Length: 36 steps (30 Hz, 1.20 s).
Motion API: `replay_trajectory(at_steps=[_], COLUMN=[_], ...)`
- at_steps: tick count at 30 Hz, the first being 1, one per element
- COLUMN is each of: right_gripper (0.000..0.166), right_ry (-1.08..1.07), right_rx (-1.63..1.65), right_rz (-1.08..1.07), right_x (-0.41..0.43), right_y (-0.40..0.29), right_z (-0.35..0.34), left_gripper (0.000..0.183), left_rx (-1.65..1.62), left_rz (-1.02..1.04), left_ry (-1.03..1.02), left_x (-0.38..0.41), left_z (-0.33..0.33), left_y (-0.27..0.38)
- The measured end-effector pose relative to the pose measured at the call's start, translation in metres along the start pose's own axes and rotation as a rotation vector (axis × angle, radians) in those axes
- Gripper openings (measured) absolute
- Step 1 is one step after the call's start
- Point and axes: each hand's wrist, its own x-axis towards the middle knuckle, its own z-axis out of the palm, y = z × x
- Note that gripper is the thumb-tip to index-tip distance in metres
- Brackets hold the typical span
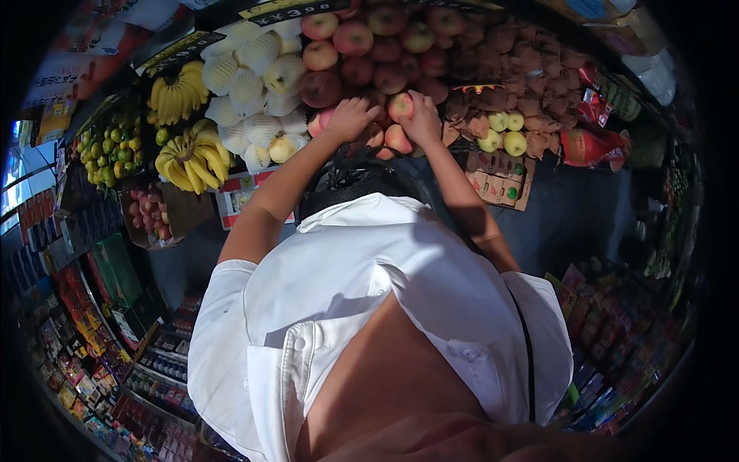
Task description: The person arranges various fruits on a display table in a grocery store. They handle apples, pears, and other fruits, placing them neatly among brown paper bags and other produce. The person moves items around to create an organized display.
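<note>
Red and yellow apples (353, 38) are heaped on the fruit stand in front of me. My right hand (423, 120) grips one red-yellow apple (400, 106) at the near side of the heap, its fingers curled around the fruit's right side. Just left of it, my left hand (351, 120) lies palm down over the apples, fingers bent. A pinkish apple (316, 122) shows beside its wrist. What lies under the left palm is hidden. More apples (397, 138) sit below and between both hands, near the stand's front edge.
Pears in white foam nets (248, 86) and bananas (193, 156) lie to the left. On the right are paper-wrapped fruits (519, 75) and several yellow-green fruits (514, 143). A black bag (358, 180) hangs at my front. A cardboard box (497, 180) stands below the stand.
</note>
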Motion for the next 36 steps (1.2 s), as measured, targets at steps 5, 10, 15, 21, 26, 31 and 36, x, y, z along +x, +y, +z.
replay_trajectory(at_steps=[5,10,15,21,26,31,36], right_gripper=[0.082,0.084,0.085,0.084,0.083,0.082,0.082], right_ry=[0.042,0.136,0.195,0.231,0.216,0.189,0.209], right_rx=[0.066,0.092,0.066,0.054,-0.037,-0.049,-0.004], right_rz=[0.06,0.056,0.04,-0.024,-0.056,-0.007,-0.035], right_x=[-0.017,-0.016,-0.014,-0.011,-0.006,-0.006,-0.008], right_y=[0.003,0.003,0.002,0.008,0.01,0.007,0.012], right_z=[0.025,0.033,0.039,0.039,0.034,0.033,0.035], left_gripper=[0.026,0.032,0.052,0.063,0.057,0.053,0.055], left_rx=[-0.136,-0.259,-0.277,-0.336,-0.323,-0.273,-0.326], left_rz=[-0.239,-0.25,-0.159,-0.262,-0.2,-0.204,-0.212], left_ry=[-0.255,-0.221,-0.176,-0.352,-0.123,-0.132,-0.277], left_x=[0.037,0.04,0.034,0.029,0.03,0.034,0.036], left_z=[0.014,0.022,0.018,-0.02,-0.011,0.007,0.029], left_y=[0.004,-0.003,-0.011,-0.009,-0.01,-0.013,-0.028])
